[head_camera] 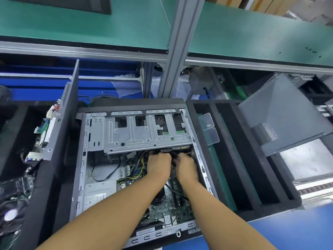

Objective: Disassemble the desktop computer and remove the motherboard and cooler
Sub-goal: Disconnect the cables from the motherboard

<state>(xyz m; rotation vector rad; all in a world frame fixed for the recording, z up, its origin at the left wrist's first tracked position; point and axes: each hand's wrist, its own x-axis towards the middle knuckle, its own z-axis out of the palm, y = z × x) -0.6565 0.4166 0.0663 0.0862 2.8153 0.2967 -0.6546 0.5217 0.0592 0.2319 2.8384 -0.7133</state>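
Both forearms (126, 204) are stretched over the motherboard (173, 210) to black cables (174, 156) mid-frame, just above the left hand (158, 165) and right hand (186, 168), whose grasp cannot be told

Case (82, 170) of bare sheet metal, dull grey, drive cage (137, 136) of stamped metal with a faint sheen, motherboard (171, 212) a green lacquered board, tray (239, 159) of black foam, matt and coarse, side panel (281, 112) of matt grey metal, partly perforated, shelf mat (90, 27) matt green, post (182, 42) of satin grey metal, lids (209, 127) of clear glossy plastic.
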